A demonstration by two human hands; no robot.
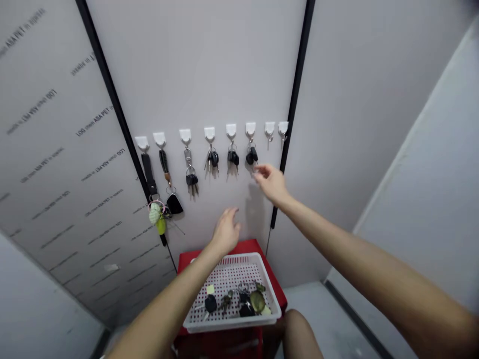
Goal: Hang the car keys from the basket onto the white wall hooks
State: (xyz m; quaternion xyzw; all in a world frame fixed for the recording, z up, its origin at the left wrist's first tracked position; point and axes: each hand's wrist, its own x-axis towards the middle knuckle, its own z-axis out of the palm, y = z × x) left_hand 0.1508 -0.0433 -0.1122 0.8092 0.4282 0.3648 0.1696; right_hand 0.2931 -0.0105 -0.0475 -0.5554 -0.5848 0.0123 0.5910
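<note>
On the wall, a bunch of black-headed keys (252, 155) hangs from a white hook (250, 129). My right hand (272, 183) is just below and to the right of that bunch, fingers bent and slightly apart. Its fingertips are close to the key ends; whether they touch is unclear. Lower and to the left, my left hand (226, 231) hovers in front of the wall above a white plastic basket (277, 311), fingers loosely apart and holding nothing. The basket contains several bunches of keys (210, 303), one with a round olive-coloured fob (257, 301).
More key bunches hang in the row to the left, including one on a dark strap (148, 174) with a yellow-green charm (160, 226). At the right end are two bare hooks (270, 128). The basket stands on a red stool (275, 281) near my knee (299, 331).
</note>
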